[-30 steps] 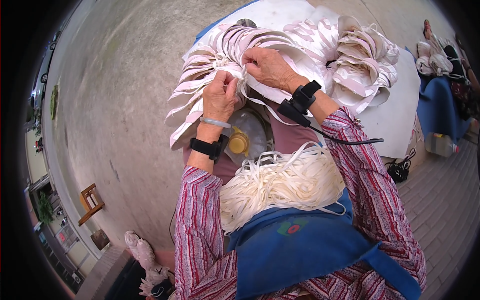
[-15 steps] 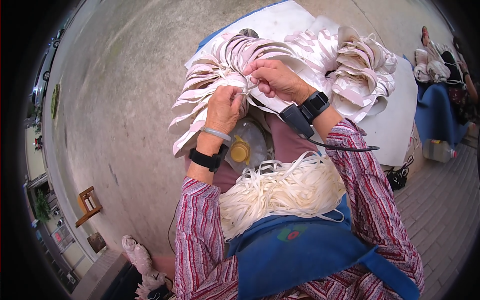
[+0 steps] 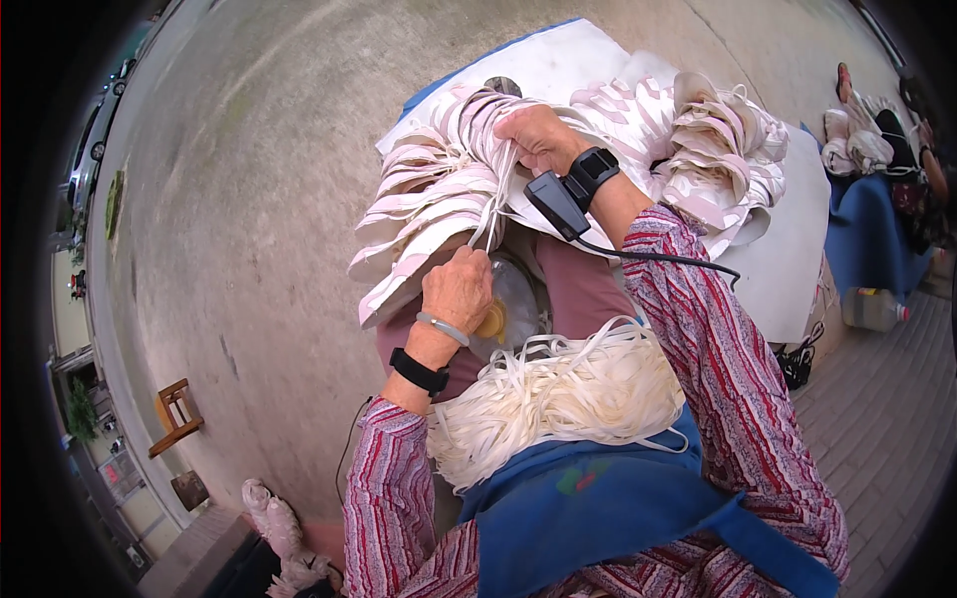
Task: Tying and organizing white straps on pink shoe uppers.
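Observation:
A stack of curved white and pale pink pieces, like shoe uppers, fans out over my knees. White flat laces run from it. My left hand is closed on a lace end below the stack, beside a clear plastic container with a yellow cap. Farther up, my right hand has its fingers curled round laces at the top of the stack; its fingertips are partly hidden. The lace stretches between both hands. A heap of cream laces lies on my lap, on a blue apron.
More stacked pieces lie on a white sheet to the right. A clear bottle and a person's arm are at far right. A small wooden stool stands left. Another bundle of pieces is at lower left.
My left hand has moved down toward me, drawing the lace out from the stack. My right hand has turned and closed in nearer the top of the stack.

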`<move>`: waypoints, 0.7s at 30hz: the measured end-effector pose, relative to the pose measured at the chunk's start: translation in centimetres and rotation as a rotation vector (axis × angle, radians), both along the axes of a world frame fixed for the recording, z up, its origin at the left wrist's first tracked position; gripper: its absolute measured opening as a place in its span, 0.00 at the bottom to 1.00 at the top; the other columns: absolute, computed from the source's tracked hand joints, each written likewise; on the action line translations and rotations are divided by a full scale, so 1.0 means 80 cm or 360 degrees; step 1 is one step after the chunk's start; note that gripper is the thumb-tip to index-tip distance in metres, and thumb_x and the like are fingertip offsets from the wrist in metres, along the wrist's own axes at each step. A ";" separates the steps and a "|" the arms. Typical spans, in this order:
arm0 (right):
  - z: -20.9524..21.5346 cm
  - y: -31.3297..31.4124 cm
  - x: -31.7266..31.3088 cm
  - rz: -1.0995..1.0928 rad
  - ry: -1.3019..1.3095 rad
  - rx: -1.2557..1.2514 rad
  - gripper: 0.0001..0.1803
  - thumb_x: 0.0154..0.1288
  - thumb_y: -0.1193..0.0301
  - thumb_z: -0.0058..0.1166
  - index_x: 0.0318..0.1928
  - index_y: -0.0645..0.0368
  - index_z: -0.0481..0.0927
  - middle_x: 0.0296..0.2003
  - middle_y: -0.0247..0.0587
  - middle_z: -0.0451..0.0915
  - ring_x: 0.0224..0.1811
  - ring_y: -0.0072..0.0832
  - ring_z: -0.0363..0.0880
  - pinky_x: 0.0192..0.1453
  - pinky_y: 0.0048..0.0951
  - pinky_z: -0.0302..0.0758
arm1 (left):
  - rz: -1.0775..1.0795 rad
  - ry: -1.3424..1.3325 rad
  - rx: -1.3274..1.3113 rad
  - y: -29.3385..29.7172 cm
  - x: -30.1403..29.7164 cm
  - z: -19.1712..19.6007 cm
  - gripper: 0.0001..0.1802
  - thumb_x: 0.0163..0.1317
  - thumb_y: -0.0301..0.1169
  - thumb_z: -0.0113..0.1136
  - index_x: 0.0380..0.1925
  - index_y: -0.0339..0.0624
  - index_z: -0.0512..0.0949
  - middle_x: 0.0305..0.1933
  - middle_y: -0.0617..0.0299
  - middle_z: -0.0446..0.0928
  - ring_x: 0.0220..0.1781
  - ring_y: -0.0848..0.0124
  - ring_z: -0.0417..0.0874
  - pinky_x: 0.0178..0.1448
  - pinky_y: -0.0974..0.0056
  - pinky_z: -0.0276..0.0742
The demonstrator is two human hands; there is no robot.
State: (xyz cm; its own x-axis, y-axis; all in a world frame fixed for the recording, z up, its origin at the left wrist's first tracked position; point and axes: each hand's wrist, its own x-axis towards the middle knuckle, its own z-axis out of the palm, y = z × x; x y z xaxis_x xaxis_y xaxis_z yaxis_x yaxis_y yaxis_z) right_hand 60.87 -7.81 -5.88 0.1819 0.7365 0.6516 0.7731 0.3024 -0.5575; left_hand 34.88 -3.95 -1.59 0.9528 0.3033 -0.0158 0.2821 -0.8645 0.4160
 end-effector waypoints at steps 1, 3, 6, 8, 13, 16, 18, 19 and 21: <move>0.006 0.009 -0.005 0.0024 0.0628 -0.0367 0.06 0.56 0.73 0.54 0.24 0.55 0.73 0.13 0.23 0.62 0.11 0.13 0.54 0.14 0.18 0.48 | -0.0005 -0.0016 -0.0023 0.009 -0.004 0.001 0.09 0.58 0.32 0.52 0.23 0.40 0.72 0.26 0.52 0.71 0.28 0.50 0.76 0.29 0.51 0.72; 0.053 0.040 -0.072 -0.0093 0.2087 -0.1012 0.04 0.54 0.73 0.55 0.26 0.57 0.75 0.14 0.25 0.64 0.12 0.13 0.56 0.14 0.18 0.49 | 0.0118 0.0079 -0.0013 0.022 -0.047 0.001 0.09 0.58 0.33 0.53 0.23 0.40 0.72 0.27 0.53 0.71 0.28 0.50 0.76 0.29 0.51 0.72; 0.083 0.022 -0.062 0.0013 0.1529 -0.1288 0.05 0.51 0.72 0.55 0.29 0.60 0.77 0.16 0.26 0.67 0.12 0.14 0.58 0.14 0.18 0.50 | 0.0120 -0.0064 -0.0094 0.019 -0.037 0.012 0.09 0.58 0.33 0.55 0.23 0.39 0.72 0.28 0.53 0.71 0.27 0.52 0.76 0.29 0.53 0.71; 0.096 0.005 -0.045 0.0040 0.1410 -0.1358 0.09 0.47 0.74 0.53 0.32 0.61 0.78 0.19 0.32 0.71 0.17 0.19 0.66 0.18 0.21 0.59 | 0.0136 -0.0205 -0.0160 0.013 -0.035 0.024 0.09 0.58 0.32 0.56 0.23 0.39 0.72 0.28 0.54 0.71 0.27 0.53 0.76 0.28 0.54 0.70; 0.105 0.014 -0.060 -0.0385 0.0172 -0.1264 0.12 0.43 0.77 0.50 0.33 0.62 0.78 0.31 0.53 0.79 0.36 0.46 0.78 0.43 0.37 0.73 | 0.0015 -0.0325 -0.0225 0.005 -0.039 0.018 0.09 0.58 0.29 0.54 0.22 0.38 0.70 0.26 0.53 0.69 0.26 0.53 0.75 0.28 0.55 0.69; 0.088 0.029 -0.065 -0.0535 -0.0052 -0.1069 0.10 0.48 0.79 0.48 0.34 0.62 0.77 0.30 0.55 0.79 0.37 0.49 0.78 0.44 0.43 0.73 | -0.0025 -0.0158 -0.0166 0.000 -0.044 -0.001 0.08 0.57 0.28 0.52 0.21 0.38 0.69 0.25 0.50 0.69 0.27 0.52 0.76 0.28 0.54 0.71; 0.080 0.041 -0.061 -0.0598 -0.0264 -0.1065 0.11 0.50 0.80 0.47 0.36 0.62 0.76 0.28 0.56 0.79 0.34 0.50 0.79 0.41 0.44 0.74 | -0.0086 -0.0031 -0.0121 -0.003 -0.044 -0.008 0.07 0.56 0.29 0.51 0.22 0.39 0.70 0.25 0.51 0.70 0.27 0.52 0.76 0.29 0.54 0.72; 0.077 0.045 -0.062 -0.0582 -0.0326 -0.1015 0.11 0.51 0.81 0.46 0.38 0.63 0.74 0.26 0.57 0.78 0.33 0.52 0.79 0.38 0.46 0.74 | -0.0076 -0.0029 -0.0123 -0.004 -0.042 -0.009 0.07 0.56 0.29 0.51 0.22 0.39 0.70 0.25 0.51 0.70 0.27 0.52 0.76 0.29 0.54 0.72; 0.072 0.056 -0.064 -0.0584 -0.0289 -0.1025 0.11 0.51 0.81 0.46 0.38 0.63 0.74 0.26 0.57 0.78 0.33 0.52 0.79 0.39 0.45 0.74 | -0.0118 -0.0023 -0.0137 -0.005 -0.039 -0.012 0.07 0.54 0.28 0.51 0.21 0.38 0.71 0.25 0.50 0.71 0.26 0.52 0.77 0.29 0.55 0.73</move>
State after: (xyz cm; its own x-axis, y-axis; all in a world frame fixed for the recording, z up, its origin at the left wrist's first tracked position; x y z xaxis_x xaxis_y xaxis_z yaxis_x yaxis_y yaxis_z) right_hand 55.79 -3.35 -0.14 0.4195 0.8941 0.1568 0.8576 -0.3338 -0.3913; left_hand 31.80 -4.38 -2.55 0.9729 0.2298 -0.0246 0.2118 -0.8439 0.4930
